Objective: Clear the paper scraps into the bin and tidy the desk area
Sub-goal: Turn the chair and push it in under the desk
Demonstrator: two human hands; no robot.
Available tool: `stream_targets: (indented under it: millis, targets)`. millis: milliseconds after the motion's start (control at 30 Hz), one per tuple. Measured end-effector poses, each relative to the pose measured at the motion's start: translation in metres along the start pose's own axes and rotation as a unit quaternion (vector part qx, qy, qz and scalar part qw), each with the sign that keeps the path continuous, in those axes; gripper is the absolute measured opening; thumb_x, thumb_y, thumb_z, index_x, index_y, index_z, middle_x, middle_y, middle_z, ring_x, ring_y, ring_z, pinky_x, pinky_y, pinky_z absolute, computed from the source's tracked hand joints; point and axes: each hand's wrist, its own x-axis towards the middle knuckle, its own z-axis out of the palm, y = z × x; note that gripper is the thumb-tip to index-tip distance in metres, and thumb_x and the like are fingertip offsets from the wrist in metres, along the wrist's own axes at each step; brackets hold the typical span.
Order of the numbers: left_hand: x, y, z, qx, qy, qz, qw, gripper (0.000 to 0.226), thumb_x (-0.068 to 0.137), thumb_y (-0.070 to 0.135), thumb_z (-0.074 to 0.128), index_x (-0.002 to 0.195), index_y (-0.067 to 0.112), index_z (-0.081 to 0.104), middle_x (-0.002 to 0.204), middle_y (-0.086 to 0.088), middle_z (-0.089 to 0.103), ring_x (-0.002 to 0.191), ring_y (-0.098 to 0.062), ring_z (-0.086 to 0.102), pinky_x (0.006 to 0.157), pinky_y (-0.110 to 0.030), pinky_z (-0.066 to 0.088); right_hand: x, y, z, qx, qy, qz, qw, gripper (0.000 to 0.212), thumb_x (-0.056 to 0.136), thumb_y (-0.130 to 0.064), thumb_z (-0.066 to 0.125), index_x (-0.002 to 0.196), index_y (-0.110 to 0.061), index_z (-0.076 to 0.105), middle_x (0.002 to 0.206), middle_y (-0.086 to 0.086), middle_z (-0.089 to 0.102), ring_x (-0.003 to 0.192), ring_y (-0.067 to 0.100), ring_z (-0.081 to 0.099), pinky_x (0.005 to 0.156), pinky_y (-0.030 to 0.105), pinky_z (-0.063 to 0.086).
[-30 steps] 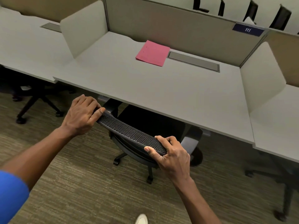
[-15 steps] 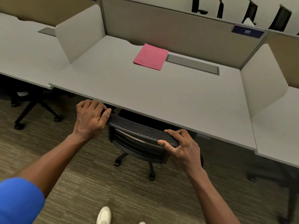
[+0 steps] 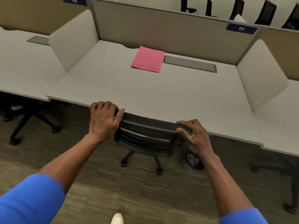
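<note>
Both hands, left (image 3: 103, 120) and right (image 3: 196, 136), grip a chair's mesh backrest (image 3: 150, 122); its seat is hidden under the worktop (image 3: 161, 94). A bin (image 3: 192, 160) shows partly behind the right wrist.

Chair back (image 3: 155, 122) showing black perforated mesh; desk (image 3: 161, 92) presenting smooth matt laminate (pale grey); folder (image 3: 148, 59) looking like pink paper card.

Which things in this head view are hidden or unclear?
- Chair seat: hidden under the desk.
- Bin contents: dark, partly behind the right hand.
- Left hand fingertips: curled behind the chair back.
- Print on the pink folder: too small.
- White shoe: cut by the bottom edge.
</note>
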Motion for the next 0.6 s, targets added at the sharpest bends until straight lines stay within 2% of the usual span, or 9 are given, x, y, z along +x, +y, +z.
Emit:
stream_targets:
  millis: [200, 600]
  targets:
    - [0.016, 0.002, 0.005, -0.005, -0.003, -0.008, 1.0, 0.064, 0.105, 0.067, 0.015, 0.095, 0.026, 0.063, 0.1, 0.002, 0.067, 0.102, -0.025, 0.06, 0.095, -0.046, 0.037, 0.02, 0.008, 0.007, -0.006, 0.022, 0.0, 1.0, 0.064, 0.088, -0.084, 0.047, 0.126, -0.039, 0.073, 0.114, -0.006, 0.062, 0.106, 0.009, 0.063, 0.087, 0.016, 0.046]
    - [0.023, 0.001, 0.01, -0.003, -0.008, -0.008, 1.0, 0.065, 0.105, 0.066, 0.014, 0.096, 0.025, 0.064, 0.099, 0.002, 0.067, 0.102, -0.025, 0.058, 0.094, -0.047, 0.035, 0.034, 0.015, 0.013, 0.001, 0.045, 0.007, 0.999, 0.056, 0.088, -0.082, 0.054, 0.123, -0.042, 0.073, 0.111, -0.011, 0.064, 0.106, 0.001, 0.062, 0.085, 0.004, 0.04]
